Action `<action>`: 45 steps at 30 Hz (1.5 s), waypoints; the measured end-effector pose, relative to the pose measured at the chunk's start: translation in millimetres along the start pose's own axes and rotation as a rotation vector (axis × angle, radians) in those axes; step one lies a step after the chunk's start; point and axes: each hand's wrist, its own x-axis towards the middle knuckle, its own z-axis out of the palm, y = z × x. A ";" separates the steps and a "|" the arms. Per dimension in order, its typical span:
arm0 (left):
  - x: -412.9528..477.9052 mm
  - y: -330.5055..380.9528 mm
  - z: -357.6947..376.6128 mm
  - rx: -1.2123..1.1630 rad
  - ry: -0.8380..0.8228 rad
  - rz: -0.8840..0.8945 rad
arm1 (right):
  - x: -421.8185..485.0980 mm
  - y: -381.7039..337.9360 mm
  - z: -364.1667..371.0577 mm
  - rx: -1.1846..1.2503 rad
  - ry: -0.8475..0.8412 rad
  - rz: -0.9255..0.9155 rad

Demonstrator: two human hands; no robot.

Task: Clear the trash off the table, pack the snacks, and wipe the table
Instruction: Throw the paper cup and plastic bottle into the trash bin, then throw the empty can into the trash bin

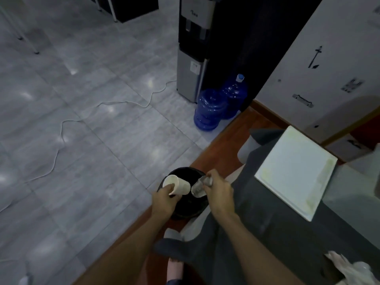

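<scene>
A round black trash bin (185,210) stands on the floor below both my hands. My left hand (164,200) grips a white paper cup (181,186), tipped on its side over the bin's mouth. My right hand (219,194) holds a clear plastic bottle (198,189), tilted with its end down over the bin. The two things nearly touch above the opening. The table (287,233), under a dark grey cloth, lies to my right.
A white square board (294,173) lies on the cloth. Crumpled clear plastic (349,268) sits at the table's near right. Two blue water jugs (209,110) and a water dispenser (193,48) stand ahead. A white cable (59,138) snakes over the grey tiled floor.
</scene>
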 end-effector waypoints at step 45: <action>-403.2 201.9 317.0 0.416 -0.738 1.043 | -444.0 404.7 -194.5 0.216 0.327 0.941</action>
